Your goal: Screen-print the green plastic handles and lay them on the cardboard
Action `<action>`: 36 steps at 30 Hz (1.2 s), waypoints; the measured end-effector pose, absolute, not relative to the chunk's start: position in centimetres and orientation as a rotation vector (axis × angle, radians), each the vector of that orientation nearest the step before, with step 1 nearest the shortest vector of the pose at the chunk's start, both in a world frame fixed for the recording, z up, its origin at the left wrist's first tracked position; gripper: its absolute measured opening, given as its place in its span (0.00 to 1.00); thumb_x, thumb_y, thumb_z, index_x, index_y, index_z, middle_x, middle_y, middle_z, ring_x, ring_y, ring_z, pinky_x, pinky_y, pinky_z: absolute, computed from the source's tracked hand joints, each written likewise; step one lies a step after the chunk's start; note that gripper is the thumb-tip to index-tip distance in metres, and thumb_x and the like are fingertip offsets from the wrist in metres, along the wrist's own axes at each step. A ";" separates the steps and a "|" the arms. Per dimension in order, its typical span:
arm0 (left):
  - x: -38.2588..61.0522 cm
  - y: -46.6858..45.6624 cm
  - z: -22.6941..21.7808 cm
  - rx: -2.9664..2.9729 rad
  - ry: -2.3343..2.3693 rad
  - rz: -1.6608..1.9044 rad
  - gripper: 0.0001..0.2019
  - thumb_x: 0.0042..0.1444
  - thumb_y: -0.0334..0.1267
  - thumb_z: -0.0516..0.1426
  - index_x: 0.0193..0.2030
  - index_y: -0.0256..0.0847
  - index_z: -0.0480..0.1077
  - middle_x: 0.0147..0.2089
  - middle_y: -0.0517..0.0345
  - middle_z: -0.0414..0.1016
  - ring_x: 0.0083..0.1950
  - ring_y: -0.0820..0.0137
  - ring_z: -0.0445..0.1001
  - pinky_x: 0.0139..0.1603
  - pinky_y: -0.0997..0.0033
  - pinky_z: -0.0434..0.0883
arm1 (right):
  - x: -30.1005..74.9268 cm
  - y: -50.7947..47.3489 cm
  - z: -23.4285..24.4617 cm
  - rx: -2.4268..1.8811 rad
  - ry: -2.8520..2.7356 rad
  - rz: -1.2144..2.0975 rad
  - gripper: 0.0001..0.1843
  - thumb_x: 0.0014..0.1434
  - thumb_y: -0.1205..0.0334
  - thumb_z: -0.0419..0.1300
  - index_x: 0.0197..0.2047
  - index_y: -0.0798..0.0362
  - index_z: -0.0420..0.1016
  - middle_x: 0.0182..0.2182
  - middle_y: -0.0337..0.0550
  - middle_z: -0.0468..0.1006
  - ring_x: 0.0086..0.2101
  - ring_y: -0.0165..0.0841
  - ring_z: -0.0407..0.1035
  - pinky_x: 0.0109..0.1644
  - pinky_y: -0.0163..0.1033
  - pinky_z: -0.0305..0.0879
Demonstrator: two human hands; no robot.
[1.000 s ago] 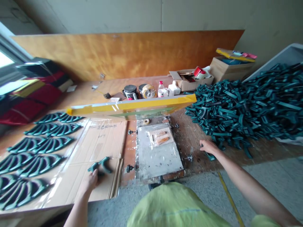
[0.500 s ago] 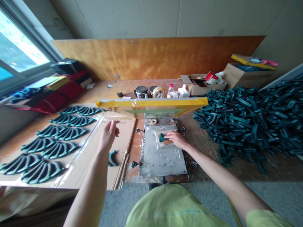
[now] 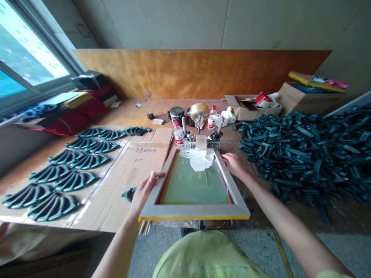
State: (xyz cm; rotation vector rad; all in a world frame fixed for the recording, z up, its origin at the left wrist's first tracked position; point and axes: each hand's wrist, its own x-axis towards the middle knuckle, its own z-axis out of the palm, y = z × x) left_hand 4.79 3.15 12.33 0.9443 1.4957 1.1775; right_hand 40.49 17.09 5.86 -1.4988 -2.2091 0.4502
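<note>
A screen printing frame (image 3: 240,208) with a grey border, yellow tape on its near edge and a green mesh lies lowered in front of me. White ink (image 3: 202,161) is pooled at the mesh's far end, by a pale squeegee (image 3: 201,142). My left hand (image 3: 146,188) is closed at the frame's left side, a finger lying on the border. My right hand (image 3: 234,165) has its fingers curled at the far right side of the frame. The metal plate and the green part on it are hidden beneath. One curved green piece (image 3: 127,193) rests on cardboard beside my left wrist.
Several fan-shaped rows of green pieces (image 3: 77,180) lie on cardboard (image 3: 121,170) at left. A large heap of green pieces (image 3: 307,154) covers the right. Behind the frame stand bottles (image 3: 178,133), black-lidded tubs (image 3: 177,112), a tape roll (image 3: 199,110) and an open box (image 3: 249,112).
The frame has come down from its raised position over the plate. My right hand has left the green part and moved to the frame's right side; my left hand is now lower, at its left side.
</note>
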 end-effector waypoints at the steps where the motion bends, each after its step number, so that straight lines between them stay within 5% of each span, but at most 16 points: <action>1: 4.9 2.2 11.0 0.883 1.487 1.104 0.28 0.52 0.60 0.58 0.50 0.39 0.75 0.38 0.55 0.79 0.34 0.67 0.75 0.33 0.72 0.71 | 40.1 18.1 6.6 -1.486 -2.173 0.377 0.19 0.64 0.66 0.52 0.56 0.53 0.73 0.49 0.52 0.75 0.51 0.42 0.68 0.58 0.49 0.63; 6: 5.6 0.8 3.8 0.798 1.462 1.048 0.44 0.47 0.58 0.63 0.68 0.39 0.57 0.34 0.58 0.78 0.32 0.65 0.76 0.31 0.70 0.71 | 34.1 21.8 9.2 -1.357 -2.313 0.124 0.31 0.54 0.67 0.66 0.61 0.54 0.66 0.57 0.53 0.67 0.56 0.42 0.62 0.60 0.45 0.61; 13: 6.0 1.2 0.9 0.777 1.468 1.055 0.43 0.47 0.59 0.62 0.65 0.34 0.61 0.34 0.56 0.78 0.32 0.67 0.75 0.30 0.72 0.70 | 31.2 19.6 7.4 -1.438 -2.675 0.208 0.06 0.56 0.70 0.61 0.39 0.56 0.75 0.36 0.48 0.79 0.38 0.39 0.71 0.42 0.38 0.65; 18: 6.2 1.1 1.4 0.742 1.464 1.076 0.42 0.46 0.59 0.63 0.63 0.34 0.63 0.34 0.55 0.79 0.32 0.66 0.75 0.30 0.72 0.70 | 34.6 15.8 7.3 -0.964 -2.858 0.241 0.15 0.54 0.80 0.53 0.37 0.55 0.76 0.35 0.46 0.78 0.40 0.36 0.70 0.42 0.36 0.63; 23: 6.2 1.0 1.8 0.758 1.458 1.077 0.38 0.49 0.56 0.63 0.62 0.35 0.64 0.34 0.55 0.79 0.32 0.67 0.76 0.30 0.72 0.71 | 34.8 16.6 8.1 -0.966 -2.803 0.365 0.10 0.53 0.76 0.58 0.32 0.51 0.76 0.32 0.41 0.77 0.36 0.35 0.69 0.39 0.36 0.62; 29: 6.5 0.9 2.9 0.715 1.511 1.102 0.36 0.45 0.56 0.65 0.59 0.39 0.68 0.32 0.56 0.79 0.31 0.64 0.77 0.29 0.70 0.72 | 34.1 14.5 5.9 -0.946 -2.685 0.274 0.16 0.55 0.79 0.53 0.39 0.54 0.77 0.37 0.49 0.78 0.43 0.39 0.68 0.46 0.41 0.63; 33: 6.5 1.0 3.4 0.709 1.506 1.090 0.38 0.45 0.56 0.65 0.61 0.38 0.67 0.33 0.55 0.80 0.32 0.64 0.78 0.30 0.70 0.73 | 34.5 15.4 7.1 -1.029 -2.646 0.369 0.09 0.58 0.69 0.61 0.42 0.50 0.78 0.36 0.43 0.79 0.38 0.36 0.71 0.44 0.39 0.65; 36: 6.0 1.1 4.5 0.725 1.494 1.040 0.42 0.46 0.56 0.65 0.65 0.38 0.62 0.34 0.55 0.80 0.32 0.65 0.77 0.31 0.70 0.73 | 33.2 18.8 9.2 -1.240 -2.509 0.396 0.25 0.56 0.64 0.66 0.57 0.44 0.72 0.45 0.41 0.79 0.42 0.37 0.73 0.46 0.39 0.66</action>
